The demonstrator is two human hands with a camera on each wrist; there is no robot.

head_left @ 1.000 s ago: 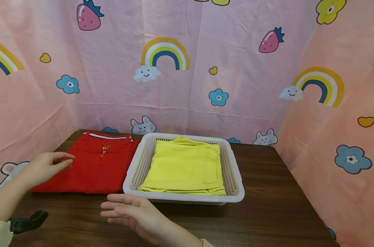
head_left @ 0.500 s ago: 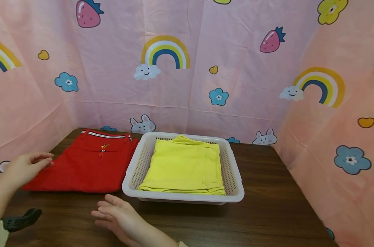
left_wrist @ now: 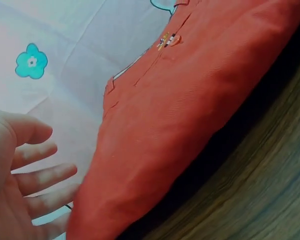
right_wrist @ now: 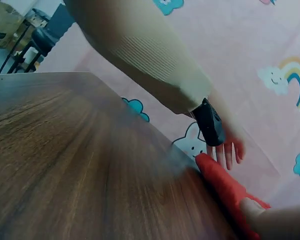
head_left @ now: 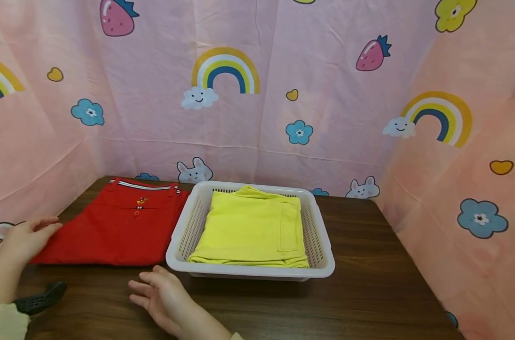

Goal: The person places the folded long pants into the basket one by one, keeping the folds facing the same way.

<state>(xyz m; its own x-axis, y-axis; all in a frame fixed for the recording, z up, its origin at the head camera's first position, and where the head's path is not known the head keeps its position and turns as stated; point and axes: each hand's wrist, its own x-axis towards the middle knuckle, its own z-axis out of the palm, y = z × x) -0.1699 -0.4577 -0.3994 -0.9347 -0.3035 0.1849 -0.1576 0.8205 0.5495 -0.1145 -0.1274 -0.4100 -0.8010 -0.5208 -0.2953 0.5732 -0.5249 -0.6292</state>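
Red pants [head_left: 117, 226] lie folded on the table, waistband towards the back, with a buttoned pocket and a small embroidered motif facing up. My left hand [head_left: 28, 241] is at their left edge, fingers spread and loosely bent; whether the fingertips touch the cloth cannot be told. In the left wrist view the same hand [left_wrist: 20, 185] shows its palm beside the red cloth [left_wrist: 155, 115]. My right hand [head_left: 166, 300] hovers in front of the pants' near edge, fingers apart, holding nothing. Folded yellow pants [head_left: 249, 226] lie inside a white plastic basket [head_left: 257, 270].
The basket stands right of the red pants, close against them. Dark wooden table [head_left: 359, 283] extends to the right and in front. A patterned pink curtain [head_left: 334, 118] encloses the back and sides. A black wrist mount [head_left: 40, 298] sits on the left forearm.
My left hand has moved left, from over the red pants to their left edge. My right hand has shifted slightly left and its fingers have spread. Pants and basket stay put.
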